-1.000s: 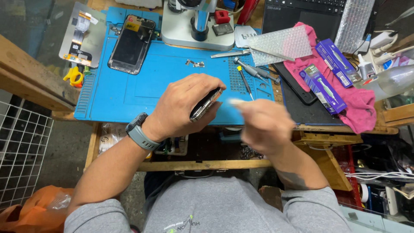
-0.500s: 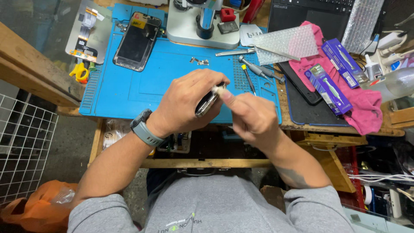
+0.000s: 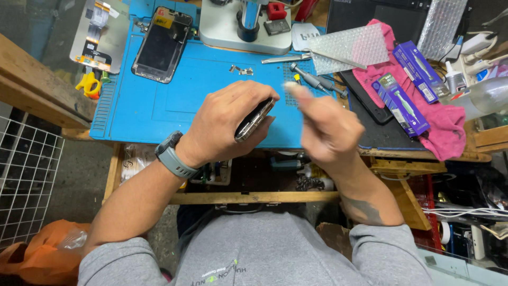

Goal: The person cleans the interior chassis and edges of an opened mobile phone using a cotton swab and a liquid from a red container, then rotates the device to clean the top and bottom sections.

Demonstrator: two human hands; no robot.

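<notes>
Your left hand (image 3: 225,124) grips the phone (image 3: 254,119) edge-up over the mat's (image 3: 159,108) near edge, exposing its side; your blurred right hand (image 3: 325,127) beside it has fingers whose grasp cannot be told.

1. Mat (image 3: 159,106): bright blue.
2. Cloth (image 3: 444,124): pink.
3. Two boxes (image 3: 400,103): purple.
4. Watch (image 3: 172,157): grey band.
5. Shirt (image 3: 275,254): grey.
6. Phone (image 3: 254,119): dark with a shiny metal edge.
7. Screen (image 3: 161,45): black.
8. Bag (image 3: 37,254): orange.
9. Wire grid (image 3: 26,175): white.
</notes>
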